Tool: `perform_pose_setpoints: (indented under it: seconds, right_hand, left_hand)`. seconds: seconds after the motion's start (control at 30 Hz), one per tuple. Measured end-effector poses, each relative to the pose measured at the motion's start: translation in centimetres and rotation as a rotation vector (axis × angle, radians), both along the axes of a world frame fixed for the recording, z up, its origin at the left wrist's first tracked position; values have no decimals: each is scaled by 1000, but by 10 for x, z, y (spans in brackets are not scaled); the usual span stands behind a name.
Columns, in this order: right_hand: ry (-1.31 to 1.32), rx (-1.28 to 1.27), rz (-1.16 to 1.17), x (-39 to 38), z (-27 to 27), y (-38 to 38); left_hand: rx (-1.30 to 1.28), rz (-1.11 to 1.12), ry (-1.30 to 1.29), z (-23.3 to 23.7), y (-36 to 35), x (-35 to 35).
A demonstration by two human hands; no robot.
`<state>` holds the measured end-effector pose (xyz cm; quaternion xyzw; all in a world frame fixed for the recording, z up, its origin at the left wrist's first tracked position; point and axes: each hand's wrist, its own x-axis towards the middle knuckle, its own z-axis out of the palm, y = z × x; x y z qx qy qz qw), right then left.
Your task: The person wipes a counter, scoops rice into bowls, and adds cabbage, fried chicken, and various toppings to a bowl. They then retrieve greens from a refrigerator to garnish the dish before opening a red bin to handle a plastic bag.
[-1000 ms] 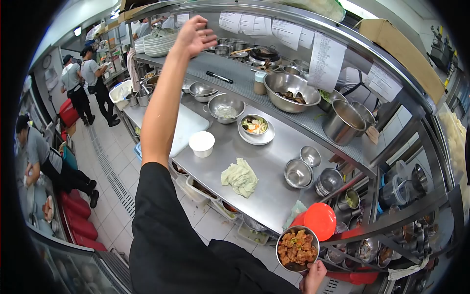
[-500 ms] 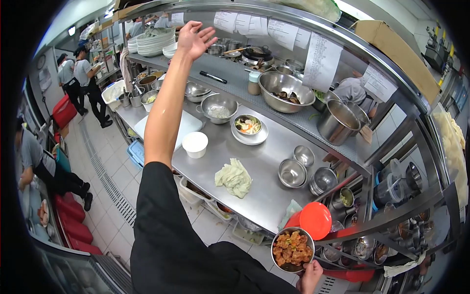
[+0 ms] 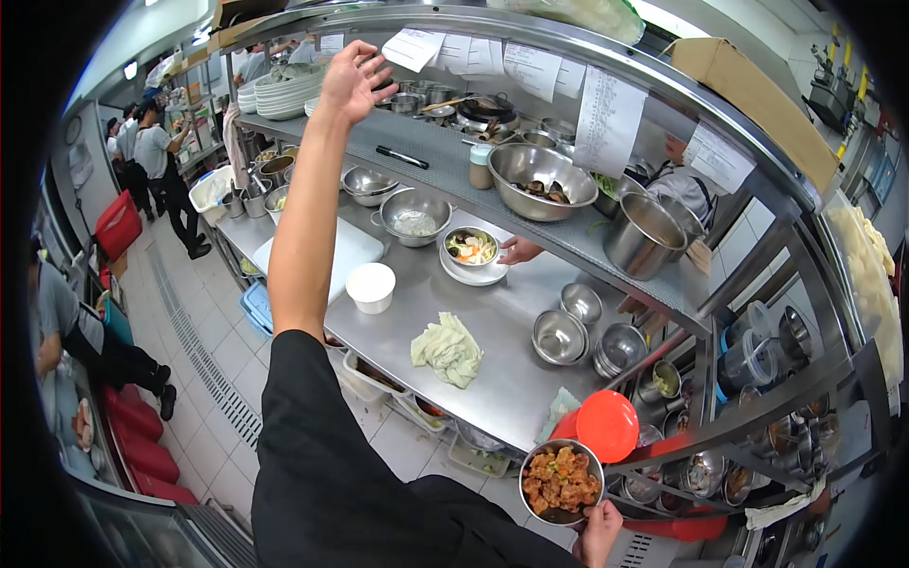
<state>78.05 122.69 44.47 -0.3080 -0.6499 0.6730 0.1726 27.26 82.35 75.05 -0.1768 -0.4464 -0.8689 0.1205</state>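
My left hand (image 3: 356,83) is raised at the order rail with fingers apart and nothing in it. Just right of its fingertips, a paper order ticket (image 3: 413,47) hangs tilted. Low on the right, my right hand (image 3: 598,533) grips the rim of a metal bowl (image 3: 561,520) filled with browned, sauced chunks of food (image 3: 562,479). Behind that bowl is a round red lid (image 3: 608,426).
A co-worker's hand (image 3: 519,250) reaches under the shelf to the white plate (image 3: 473,275) bearing a food bowl (image 3: 471,248). A crumpled cloth (image 3: 447,350) and white tub (image 3: 370,287) sit on the steel counter (image 3: 492,379). Stacked bowls (image 3: 559,337) stand to the right.
A co-worker's hand has appeared beside the plate under the shelf. The leftmost ticket has swung to a tilt near my left hand. My right hand keeps holding the bowl.
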Motion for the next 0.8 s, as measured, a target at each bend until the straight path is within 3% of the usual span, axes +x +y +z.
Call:
perform_pose_setpoints:
  seconds: [0.17,0.23,0.3,0.8]
  right_hand:
    - [50,-127,-16,-6,-23,9]
    - [13,-116,-14,-10,-18,6]
    - [25,-138,-19,-13,-14,2]
    - [28,-148,-31,-6,-21,3]
  left_hand:
    - [-67,4,100,16,3,16]
    - [82,-191,144,27,-3,20]
    - [184,-231,194,34,-3,22]
    - [353,-236,310,30,1,0]
